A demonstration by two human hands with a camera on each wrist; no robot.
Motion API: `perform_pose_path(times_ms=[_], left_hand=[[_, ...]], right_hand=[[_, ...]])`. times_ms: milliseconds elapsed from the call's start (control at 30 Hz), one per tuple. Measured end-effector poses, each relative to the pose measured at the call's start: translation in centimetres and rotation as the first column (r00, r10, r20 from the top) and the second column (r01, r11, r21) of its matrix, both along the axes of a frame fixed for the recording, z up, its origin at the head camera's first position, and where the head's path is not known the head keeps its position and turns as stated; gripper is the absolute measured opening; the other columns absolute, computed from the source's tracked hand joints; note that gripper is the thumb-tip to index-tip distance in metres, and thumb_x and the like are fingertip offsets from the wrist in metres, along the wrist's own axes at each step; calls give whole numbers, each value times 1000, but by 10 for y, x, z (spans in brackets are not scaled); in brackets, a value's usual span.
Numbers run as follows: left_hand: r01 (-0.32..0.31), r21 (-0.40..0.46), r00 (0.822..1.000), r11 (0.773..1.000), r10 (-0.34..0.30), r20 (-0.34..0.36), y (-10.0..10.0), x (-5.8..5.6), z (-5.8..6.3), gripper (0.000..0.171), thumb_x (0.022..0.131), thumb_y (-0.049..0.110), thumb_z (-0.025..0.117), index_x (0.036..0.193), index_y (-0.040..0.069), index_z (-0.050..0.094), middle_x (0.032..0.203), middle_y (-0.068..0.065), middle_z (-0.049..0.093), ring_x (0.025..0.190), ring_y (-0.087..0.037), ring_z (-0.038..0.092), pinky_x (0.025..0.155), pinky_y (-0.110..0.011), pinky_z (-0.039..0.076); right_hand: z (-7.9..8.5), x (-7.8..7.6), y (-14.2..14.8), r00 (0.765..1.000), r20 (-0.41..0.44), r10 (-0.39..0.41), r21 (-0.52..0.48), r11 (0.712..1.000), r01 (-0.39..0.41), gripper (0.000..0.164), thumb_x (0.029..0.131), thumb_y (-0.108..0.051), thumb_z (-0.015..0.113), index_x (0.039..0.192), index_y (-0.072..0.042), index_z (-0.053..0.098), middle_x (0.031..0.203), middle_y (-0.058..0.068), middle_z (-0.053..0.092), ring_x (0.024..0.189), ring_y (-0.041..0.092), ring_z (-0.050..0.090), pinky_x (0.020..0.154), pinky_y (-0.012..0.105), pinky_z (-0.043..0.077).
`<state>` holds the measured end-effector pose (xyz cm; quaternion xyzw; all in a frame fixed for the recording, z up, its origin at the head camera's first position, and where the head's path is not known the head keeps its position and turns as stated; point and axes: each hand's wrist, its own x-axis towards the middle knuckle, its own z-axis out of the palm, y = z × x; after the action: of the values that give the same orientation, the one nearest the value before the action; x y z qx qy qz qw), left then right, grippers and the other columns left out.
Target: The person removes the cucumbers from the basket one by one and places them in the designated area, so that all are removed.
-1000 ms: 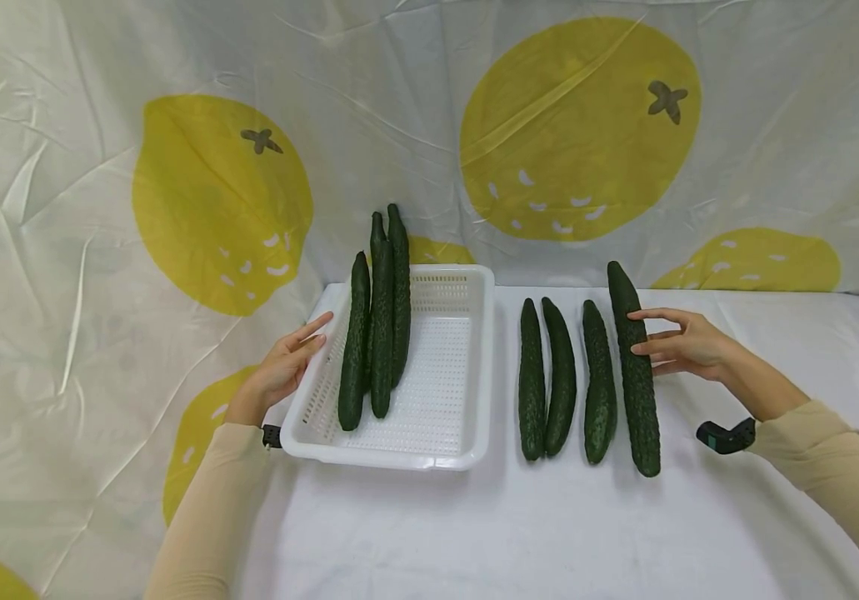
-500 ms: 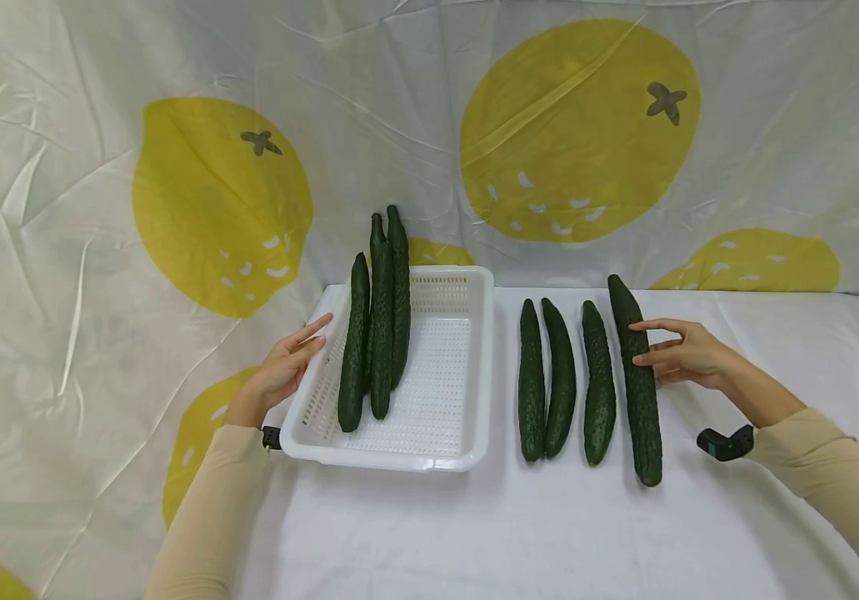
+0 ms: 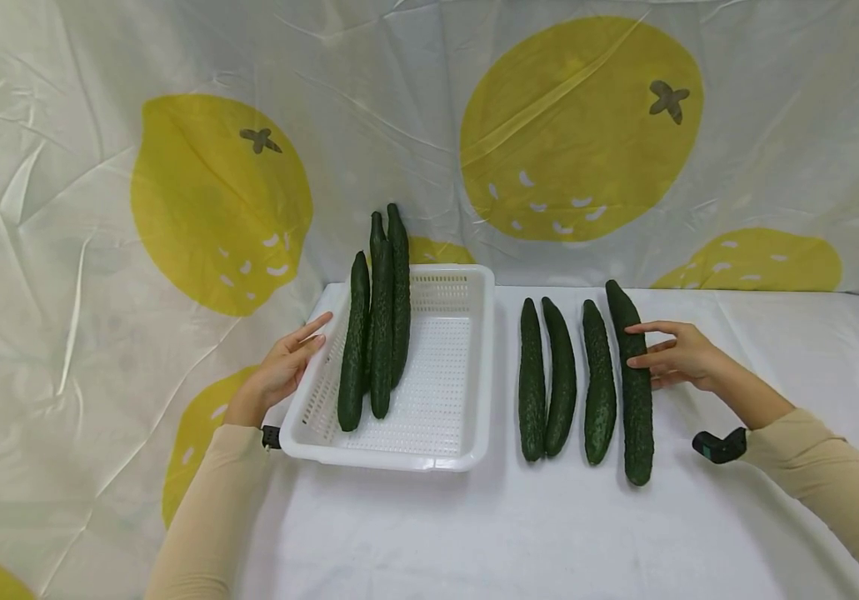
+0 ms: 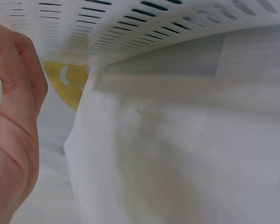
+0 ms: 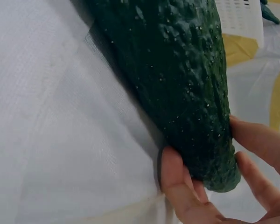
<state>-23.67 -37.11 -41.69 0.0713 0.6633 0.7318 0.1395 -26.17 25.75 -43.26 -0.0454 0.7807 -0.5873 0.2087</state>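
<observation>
My right hand [image 3: 684,357] pinches a long dark green cucumber [image 3: 637,417], the rightmost of the row, between thumb and fingers on its upper half. In the right wrist view the fingers wrap one end of this bumpy cucumber [image 5: 177,84], close over the white cloth. At the left side of the white plastic basket [image 3: 483,375], my left hand [image 3: 282,367] rests with index finger and thumb extended against the rim. Several cucumbers [image 3: 354,358] lean along the basket's left half, their far ends past its back rim. The left wrist view shows the basket's slotted wall [image 4: 149,18] above the cloth.
Left of the held cucumber lie another cucumber [image 3: 600,392] and a pair close together, a straight one [image 3: 531,392] and a curved one [image 3: 561,383]. All rest on a white tablecloth [image 3: 549,533]. A lemon-print curtain [image 3: 384,100] hangs behind and to the left.
The right hand has brought its cucumber a little nearer to the person and turned it more upright in the view, its near end shifting left. The left hand and basket have stayed in place.
</observation>
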Motion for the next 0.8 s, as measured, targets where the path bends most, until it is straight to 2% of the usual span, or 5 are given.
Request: perform_pose_path(times_ms=[133, 300, 467, 700, 800], left_hand=[[-3, -2, 1000, 1000, 3, -5, 0, 0, 0, 50, 108, 11, 43, 157, 17, 33, 119, -4, 59, 84, -9, 65, 62, -19, 54], [-6, -1, 1000, 1000, 5, -10, 0, -1, -1, 50, 108, 12, 43, 157, 18, 34, 118, -5, 59, 77, -7, 63, 56, -17, 49], [-7, 13, 1000, 1000, 7, -9, 0, -1, -1, 50, 108, 12, 44, 157, 17, 34, 118, -4, 60, 81, -8, 65, 60, -18, 52], [-8, 31, 1000, 999, 8, 13, 3, 0, 2, 53, 108, 8, 41, 159, 13, 27, 117, -3, 61, 80, -8, 65, 57, -18, 51], [-7, 42, 999, 999, 6, 36, 3, 0, 3, 53, 109, 6, 38, 159, 11, 23, 118, -3, 61, 86, -10, 66, 63, -21, 55]], right_hand=[[4, 1, -8, 999, -46, 10, 90, 996, -6, 73, 88, -7, 76, 148, 7, 37, 122, 35, 41, 67, 20, 61, 69, 46, 60], [6, 2, -12, 999, -52, 16, 135, 991, -9, 73, 90, -9, 75, 149, 7, 36, 128, 40, 39, 68, 19, 61, 69, 45, 60], [5, 1, -11, 998, -55, 21, 141, 990, -13, 73, 91, -11, 75, 150, 7, 35, 134, 44, 34, 71, 20, 62, 70, 46, 60], [1, 1, -11, 999, -50, 3, 134, 991, 4, 73, 90, -13, 76, 150, 5, 36, 122, 33, 41, 69, 20, 60, 69, 46, 60], [0, 1, -10, 999, -47, 4, 135, 991, 3, 74, 91, -14, 76, 150, 4, 36, 120, 31, 42, 71, 20, 60, 70, 45, 60]])
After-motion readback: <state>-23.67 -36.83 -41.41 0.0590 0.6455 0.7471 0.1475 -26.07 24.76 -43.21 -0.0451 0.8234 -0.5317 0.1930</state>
